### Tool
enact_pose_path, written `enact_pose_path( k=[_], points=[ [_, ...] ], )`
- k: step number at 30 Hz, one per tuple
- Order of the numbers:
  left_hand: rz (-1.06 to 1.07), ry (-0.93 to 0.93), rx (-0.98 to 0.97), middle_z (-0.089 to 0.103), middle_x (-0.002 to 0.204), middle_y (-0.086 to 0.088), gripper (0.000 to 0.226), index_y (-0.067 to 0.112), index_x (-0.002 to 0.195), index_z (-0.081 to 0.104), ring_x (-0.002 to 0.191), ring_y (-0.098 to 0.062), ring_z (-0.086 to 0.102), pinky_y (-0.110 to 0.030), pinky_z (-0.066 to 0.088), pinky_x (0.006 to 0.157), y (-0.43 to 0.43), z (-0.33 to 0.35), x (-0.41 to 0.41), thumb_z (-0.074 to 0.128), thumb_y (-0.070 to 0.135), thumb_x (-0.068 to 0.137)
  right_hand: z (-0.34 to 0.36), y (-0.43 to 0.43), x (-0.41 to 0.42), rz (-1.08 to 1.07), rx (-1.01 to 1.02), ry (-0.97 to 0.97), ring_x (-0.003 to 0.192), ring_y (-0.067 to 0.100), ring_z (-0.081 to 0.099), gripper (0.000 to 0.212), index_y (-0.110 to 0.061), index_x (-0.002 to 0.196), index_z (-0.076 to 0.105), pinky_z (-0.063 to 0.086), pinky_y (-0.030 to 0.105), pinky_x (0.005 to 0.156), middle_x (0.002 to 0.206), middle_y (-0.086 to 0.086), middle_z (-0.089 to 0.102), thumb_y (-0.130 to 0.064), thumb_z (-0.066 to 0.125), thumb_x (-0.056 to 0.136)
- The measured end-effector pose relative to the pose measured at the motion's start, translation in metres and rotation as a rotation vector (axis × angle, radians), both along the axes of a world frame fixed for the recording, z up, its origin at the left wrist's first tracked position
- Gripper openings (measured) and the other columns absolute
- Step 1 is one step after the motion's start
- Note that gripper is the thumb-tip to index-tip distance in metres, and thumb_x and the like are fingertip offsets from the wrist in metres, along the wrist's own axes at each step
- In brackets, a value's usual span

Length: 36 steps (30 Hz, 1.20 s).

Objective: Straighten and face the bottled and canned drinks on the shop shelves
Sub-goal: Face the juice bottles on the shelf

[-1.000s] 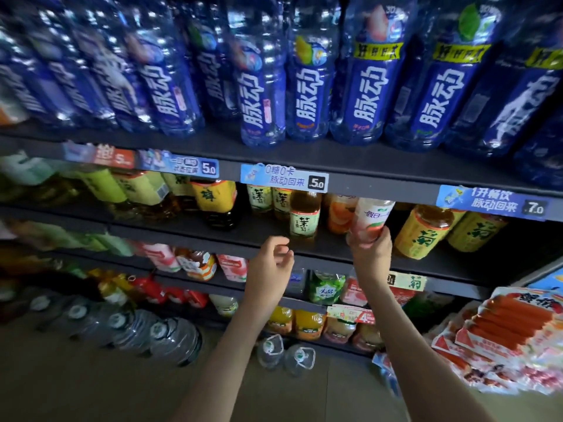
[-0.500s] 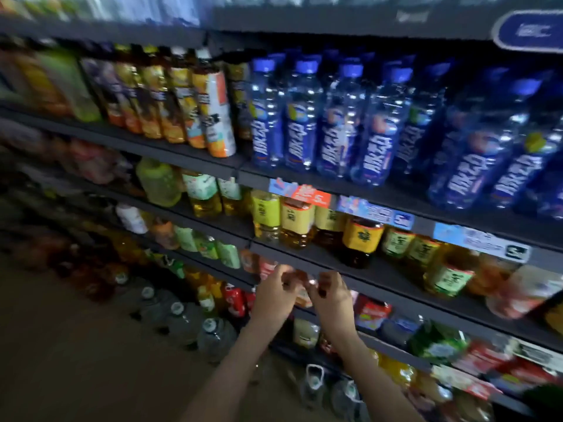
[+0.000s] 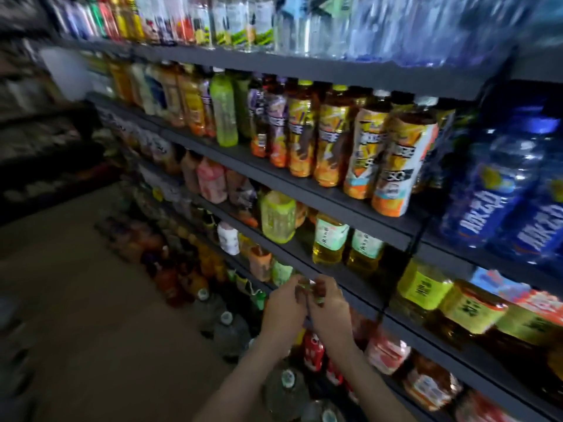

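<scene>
1. Bottled drinks: they fill the dark shelves (image 3: 320, 193) from the upper left of the frame to the lower right. Nearest my hands, at centre frame on the shelf just above them, a pale-green bottle (image 3: 277, 217) and two yellow tea bottles (image 3: 330, 239) stand upright.
2. Hands: my left hand (image 3: 285, 306) and right hand (image 3: 330, 303) meet at lower centre, in front of a shelf edge. The fingers curl inward toward a small greenish item (image 3: 307, 286). Blur hides what it is, and I cannot tell whether I pinch it or only touch it.
3. Step in hand: probably a pause between bays, with no bottle held.
4. Next move: likely a reach up to the tea bottles, turning each by the body until its label faces out and drawing it to the shelf lip.
5. Materials: clear, smooth plastic cylinders with glossy printed sleeves. The orange-labelled bottles (image 3: 393, 166) at centre right are tall, and the blue bottles (image 3: 487, 190) at far right are ribbed. The shelving is matt and dark grey.
6. Surroundings: large water jugs (image 3: 228, 327) with pale caps stand on the dull floor (image 3: 91, 300) at lower left.
</scene>
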State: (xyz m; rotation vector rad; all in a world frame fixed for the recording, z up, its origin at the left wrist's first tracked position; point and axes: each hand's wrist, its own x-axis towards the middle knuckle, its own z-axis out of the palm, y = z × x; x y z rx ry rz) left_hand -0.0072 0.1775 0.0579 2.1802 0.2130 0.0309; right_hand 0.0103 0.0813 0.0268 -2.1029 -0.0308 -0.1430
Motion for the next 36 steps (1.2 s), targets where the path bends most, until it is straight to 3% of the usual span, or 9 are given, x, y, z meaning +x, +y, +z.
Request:
enact_pose_path(
  k=[6, 11, 15, 18, 20, 24, 28, 32, 36],
  points=[
    [0.098, 0.045, 0.015, 0.064, 0.094, -0.003, 0.017, 0.019, 0.111, 0.053, 0.074, -0.016, 0.054, -0.023, 0.036, 0.054, 0.099, -0.001, 0.089, 0.043, 0.023, 0.098, -0.012, 0.090, 0.098, -0.089, 0.067, 0.080, 0.091, 0.013, 0.052, 0.033, -0.014, 0.120, 0.047, 0.039, 0.023, 0.068, 0.106, -0.002, 0.051, -0.020, 0.061, 0.090],
    [0.143, 0.076, -0.029, 0.058, 0.079, 0.007, 0.016, 0.020, 0.110, 0.054, 0.063, -0.007, 0.050, -0.014, 0.033, 0.046, 0.174, -0.007, 0.146, 0.048, 0.023, 0.096, -0.013, 0.163, 0.159, -0.212, 0.147, 0.122, 0.098, 0.019, 0.050, 0.044, -0.010, 0.127, 0.041, 0.043, 0.032, 0.074, 0.118, 0.004, 0.046, -0.020, 0.062, 0.090],
    [0.121, 0.083, -0.063, 0.062, 0.086, 0.001, 0.013, 0.022, 0.107, 0.051, 0.075, -0.017, 0.058, -0.032, 0.048, 0.065, 0.226, -0.014, 0.199, 0.051, 0.025, 0.094, -0.017, 0.208, 0.197, -0.502, 0.113, 0.009, 0.116, 0.037, 0.043, 0.058, 0.008, 0.127, 0.040, 0.042, 0.043, 0.086, 0.122, 0.022, 0.045, -0.005, 0.071, 0.081],
    [0.030, 0.094, -0.004, 0.061, 0.105, 0.002, 0.031, 0.022, 0.121, 0.050, 0.094, -0.018, 0.060, -0.035, 0.052, 0.079, 0.262, -0.021, 0.233, 0.055, 0.029, 0.091, -0.024, 0.236, 0.220, -0.700, 0.117, 0.045, 0.119, 0.043, 0.037, 0.066, 0.012, 0.129, 0.035, 0.040, 0.045, 0.087, 0.126, 0.031, 0.040, -0.002, 0.073, 0.077],
    [-0.046, 0.108, 0.044, 0.059, 0.110, 0.002, 0.038, 0.021, 0.126, 0.048, 0.096, -0.017, 0.061, -0.032, 0.052, 0.077, 0.284, -0.021, 0.252, 0.056, 0.033, 0.091, -0.027, 0.256, 0.226, -0.803, 0.147, 0.058, 0.119, 0.041, 0.034, 0.066, 0.009, 0.129, 0.034, 0.041, 0.048, 0.088, 0.128, 0.029, 0.037, -0.004, 0.073, 0.078],
    [-0.135, 0.129, 0.036, 0.051, 0.089, 0.011, 0.043, 0.019, 0.131, 0.044, 0.082, -0.013, 0.060, -0.029, 0.052, 0.067, 0.314, -0.016, 0.281, 0.056, 0.032, 0.092, -0.026, 0.284, 0.240, -0.971, 0.131, 0.064, 0.114, 0.042, 0.035, 0.066, 0.009, 0.128, 0.034, 0.039, 0.047, 0.087, 0.126, 0.029, 0.036, -0.003, 0.074, 0.077],
    [-0.202, 0.123, 0.022, 0.058, 0.081, 0.003, 0.042, 0.018, 0.130, 0.044, 0.064, -0.012, 0.056, -0.022, 0.040, 0.049, 0.325, -0.019, 0.296, 0.056, 0.031, 0.092, -0.021, 0.294, 0.244, -0.970, 0.140, 0.075, 0.118, 0.037, 0.035, 0.059, 0.006, 0.128, 0.037, 0.036, 0.043, 0.093, 0.126, 0.023, 0.040, -0.006, 0.071, 0.081],
    [-0.260, 0.033, -0.001, 0.058, 0.114, 0.000, 0.040, 0.018, 0.127, 0.046, 0.097, -0.018, 0.060, -0.018, 0.037, 0.065, 0.312, -0.008, 0.304, 0.058, 0.031, 0.091, -0.010, 0.306, 0.241, -0.790, 0.056, -0.037, 0.116, 0.032, 0.040, 0.053, 0.003, 0.127, 0.041, 0.041, 0.035, 0.088, 0.122, 0.018, 0.044, -0.011, 0.070, 0.084],
    [-0.250, -0.106, -0.144, 0.061, 0.114, 0.001, 0.030, 0.018, 0.118, 0.053, 0.104, -0.016, 0.057, -0.020, 0.041, 0.077, 0.303, 0.016, 0.309, 0.059, 0.022, 0.089, 0.016, 0.313, 0.246, -0.668, -0.048, -0.245, 0.099, 0.024, 0.050, 0.039, -0.002, 0.114, 0.049, 0.045, 0.030, 0.083, 0.105, 0.007, 0.051, -0.009, 0.071, 0.082]
  ],
)
